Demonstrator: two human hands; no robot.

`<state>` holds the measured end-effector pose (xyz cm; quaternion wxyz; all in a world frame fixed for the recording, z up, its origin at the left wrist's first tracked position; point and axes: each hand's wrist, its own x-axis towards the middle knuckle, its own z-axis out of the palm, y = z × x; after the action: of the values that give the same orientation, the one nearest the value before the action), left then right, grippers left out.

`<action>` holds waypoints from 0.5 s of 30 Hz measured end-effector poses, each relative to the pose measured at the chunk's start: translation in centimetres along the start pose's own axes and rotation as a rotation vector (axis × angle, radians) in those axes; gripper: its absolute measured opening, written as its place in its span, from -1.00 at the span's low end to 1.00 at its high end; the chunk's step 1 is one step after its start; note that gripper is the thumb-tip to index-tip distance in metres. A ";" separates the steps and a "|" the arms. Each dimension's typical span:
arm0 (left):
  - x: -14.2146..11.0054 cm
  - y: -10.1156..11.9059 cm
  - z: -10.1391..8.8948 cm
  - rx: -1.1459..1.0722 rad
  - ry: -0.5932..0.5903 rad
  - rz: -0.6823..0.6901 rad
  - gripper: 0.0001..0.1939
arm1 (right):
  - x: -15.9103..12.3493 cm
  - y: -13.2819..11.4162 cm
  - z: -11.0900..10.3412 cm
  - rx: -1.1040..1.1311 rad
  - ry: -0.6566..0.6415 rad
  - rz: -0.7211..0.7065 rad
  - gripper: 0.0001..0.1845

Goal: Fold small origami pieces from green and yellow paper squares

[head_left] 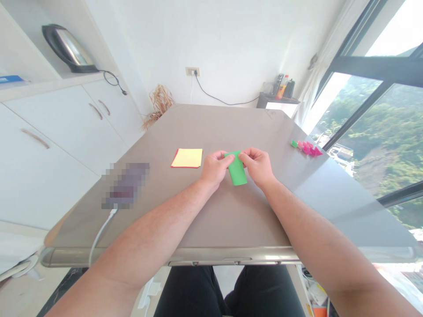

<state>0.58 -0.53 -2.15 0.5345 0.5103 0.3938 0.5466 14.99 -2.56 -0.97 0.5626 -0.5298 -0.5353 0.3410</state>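
Observation:
A green folded paper (238,171) is held between my two hands over the middle of the table. My left hand (215,168) pinches its upper left corner, thumb on top. At the upper right corner, my right hand (257,165) grips the same sheet between thumb and fingers. The paper is a narrow upright rectangle, its lower end pointing toward me. To the left of my left hand lies a stack of square paper (187,157), yellow on top with red showing at the edges. Fingers beneath the green paper are partly hidden.
Small folded pink paper pieces (309,149) and a green one (294,143) sit by the table's right edge. At the left, a blurred-out device (127,185) has a white cable (101,233) running over the front edge. A window (370,114) borders the right side.

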 end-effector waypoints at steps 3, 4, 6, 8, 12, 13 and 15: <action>0.1 0.0 -0.2 0.015 -0.006 0.003 -0.81 | -0.1 -0.2 0.0 0.067 -0.041 0.003 -0.82; 0.1 0.0 -0.2 0.022 -0.011 0.004 -0.80 | -0.1 -0.2 0.0 0.085 -0.053 0.009 -0.82; 0.0 0.0 -0.3 0.043 -0.020 0.007 -0.78 | -0.1 -0.3 0.0 0.094 -0.067 0.026 -0.79; 0.0 0.1 -0.3 0.075 -0.030 0.013 -0.76 | -0.1 -0.2 0.0 0.076 -0.065 0.033 -0.75; -0.2 0.2 -0.2 0.134 -0.040 0.025 -0.77 | 0.0 0.0 0.0 0.051 -0.042 0.012 -0.75; -0.3 0.3 -0.2 0.134 -0.041 0.027 -0.77 | 0.0 0.1 0.0 0.051 -0.035 0.005 -0.75; -0.3 0.3 -0.1 0.103 -0.042 0.029 -0.77 | 0.0 0.2 0.0 0.044 -0.017 -0.004 -0.74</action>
<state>0.39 -0.84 -1.86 0.5077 0.5541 0.4026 0.5226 15.03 -2.51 -1.11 0.5703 -0.5132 -0.5334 0.3562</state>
